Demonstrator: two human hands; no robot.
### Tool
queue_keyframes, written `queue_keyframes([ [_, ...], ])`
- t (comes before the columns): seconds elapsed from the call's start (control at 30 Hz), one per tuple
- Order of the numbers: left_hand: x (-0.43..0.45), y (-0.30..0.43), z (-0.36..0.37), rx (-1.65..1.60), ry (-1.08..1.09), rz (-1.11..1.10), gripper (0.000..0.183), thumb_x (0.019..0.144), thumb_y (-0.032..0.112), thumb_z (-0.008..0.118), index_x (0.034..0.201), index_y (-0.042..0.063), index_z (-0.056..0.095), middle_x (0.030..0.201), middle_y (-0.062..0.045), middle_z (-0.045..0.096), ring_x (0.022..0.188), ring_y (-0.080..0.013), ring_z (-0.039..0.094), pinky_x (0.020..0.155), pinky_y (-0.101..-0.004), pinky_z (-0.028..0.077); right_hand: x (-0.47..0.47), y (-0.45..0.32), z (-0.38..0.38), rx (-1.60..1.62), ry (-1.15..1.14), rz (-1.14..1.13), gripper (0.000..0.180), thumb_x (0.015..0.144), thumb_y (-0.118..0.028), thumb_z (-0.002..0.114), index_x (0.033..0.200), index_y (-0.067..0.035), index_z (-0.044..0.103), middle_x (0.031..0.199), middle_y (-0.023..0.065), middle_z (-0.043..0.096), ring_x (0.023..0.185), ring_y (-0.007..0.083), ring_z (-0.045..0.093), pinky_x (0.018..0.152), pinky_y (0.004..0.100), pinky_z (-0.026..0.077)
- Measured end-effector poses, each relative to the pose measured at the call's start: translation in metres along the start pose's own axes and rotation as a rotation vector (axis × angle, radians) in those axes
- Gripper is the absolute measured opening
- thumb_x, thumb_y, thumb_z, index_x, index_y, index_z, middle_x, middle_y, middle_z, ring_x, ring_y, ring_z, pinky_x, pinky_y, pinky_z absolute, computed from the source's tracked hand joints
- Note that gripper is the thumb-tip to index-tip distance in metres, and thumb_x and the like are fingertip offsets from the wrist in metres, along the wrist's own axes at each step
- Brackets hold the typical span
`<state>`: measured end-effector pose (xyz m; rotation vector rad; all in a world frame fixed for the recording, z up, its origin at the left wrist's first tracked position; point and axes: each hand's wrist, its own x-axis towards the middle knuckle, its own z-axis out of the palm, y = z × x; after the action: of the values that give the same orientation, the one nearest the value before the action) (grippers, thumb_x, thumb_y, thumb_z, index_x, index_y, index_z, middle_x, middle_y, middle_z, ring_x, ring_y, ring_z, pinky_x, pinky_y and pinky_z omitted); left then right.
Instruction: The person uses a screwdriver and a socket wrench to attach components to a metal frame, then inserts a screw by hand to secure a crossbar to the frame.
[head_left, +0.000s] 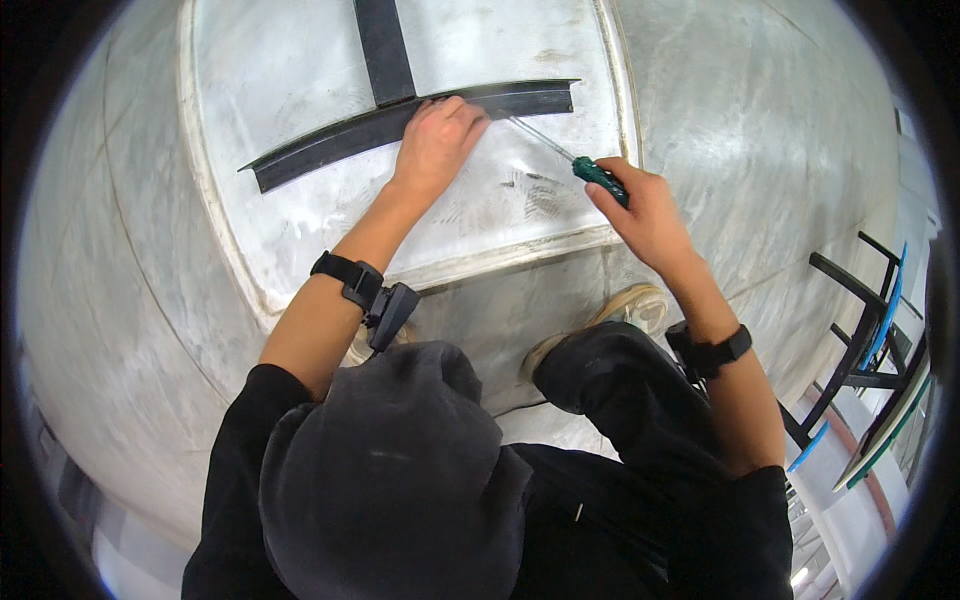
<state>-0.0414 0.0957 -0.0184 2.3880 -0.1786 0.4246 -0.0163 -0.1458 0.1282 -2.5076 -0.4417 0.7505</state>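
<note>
My right hand (641, 206) is closed on the green handle of a screwdriver (600, 180), whose metal shaft slants up and left. The shaft's far end lies close to the fingertips of my left hand (444, 142), by a black metal crossbar (326, 150). That left hand rests on the crossbar near its middle; its fingertips are blurred, and whether they pinch anything small cannot be told. A straight black bar (386, 56) meets the crossbar just left of the hand, forming a T. Both bars lie on a whitish, smudged board (300, 75).
The board has a raised pale rim (217, 225) and lies on a grey concrete floor (750, 135). My shoes (641, 306) stand at its near edge. At the right is a black metal frame (847, 330) with blue strips, beside a green-edged panel (885, 435).
</note>
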Motion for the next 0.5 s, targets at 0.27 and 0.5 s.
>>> queue_keyframes([
  [0.27, -0.003, 0.0, 0.003, -0.008, 0.064, 0.027, 0.012, 0.079, 0.012, 0.072, 0.084, 0.003, 0.066, 0.074, -0.007, 0.058, 0.066, -0.0248, 0.058, 0.073, -0.0376, 0.049, 0.012, -0.027, -0.031, -0.209, 0.018, -0.26, 0.025, 0.082, -0.013, 0.064, 0.103, 0.0, 0.065, 0.087, 0.0176, 0.064, 0.075, 0.0358, 0.061, 0.068, 0.0381, 0.049],
  [0.5, -0.003, 0.0, 0.008, -0.036, 0.102, -0.014, 0.013, 0.076, 0.01, 0.072, 0.084, 0.003, 0.066, 0.073, -0.006, 0.058, 0.063, -0.0243, 0.057, 0.073, -0.037, 0.049, 0.029, -0.041, -0.03, -0.41, 0.056, -0.34, 0.022, 0.082, -0.017, 0.063, 0.101, -0.007, 0.067, 0.083, 0.0107, 0.064, 0.074, 0.0333, 0.063, 0.067, 0.0419, 0.052],
])
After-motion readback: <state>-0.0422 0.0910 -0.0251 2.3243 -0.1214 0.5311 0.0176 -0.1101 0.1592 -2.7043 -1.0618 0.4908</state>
